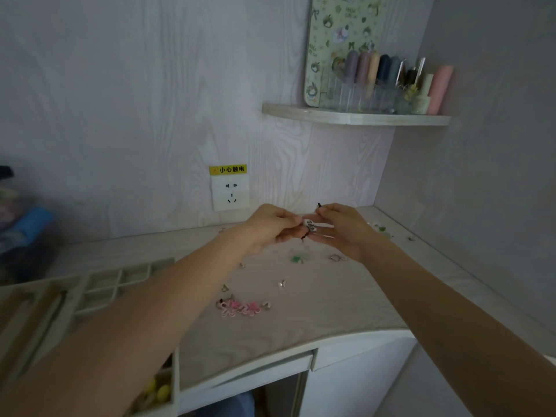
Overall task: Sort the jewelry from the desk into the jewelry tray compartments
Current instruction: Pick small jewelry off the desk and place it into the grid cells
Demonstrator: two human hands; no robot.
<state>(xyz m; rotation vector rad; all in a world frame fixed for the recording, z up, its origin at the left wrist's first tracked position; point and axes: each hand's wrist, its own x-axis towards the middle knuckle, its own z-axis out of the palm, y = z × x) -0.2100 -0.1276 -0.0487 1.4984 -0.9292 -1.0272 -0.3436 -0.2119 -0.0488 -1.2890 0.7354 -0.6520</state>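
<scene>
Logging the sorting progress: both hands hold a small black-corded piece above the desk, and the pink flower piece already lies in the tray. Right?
Not quite. The head view shows the pink flower piece on the desk, not in the tray. Both the left hand and right hand do hold the black-corded piece.

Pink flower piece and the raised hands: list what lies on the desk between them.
Head view: a green piece, a silver ring, small clips.

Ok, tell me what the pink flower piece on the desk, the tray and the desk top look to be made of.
Pink flower piece: looks like knotted cord or fabric, matte, with looped petals and small metal-looking ends; too blurred to be sure.
Jewelry tray: seems lined in pale velvety fabric, soft and dull, with no shine on its dividers.
Desk: pale wood-grain laminate or wood, smooth, with printed-looking grain lines.
</scene>
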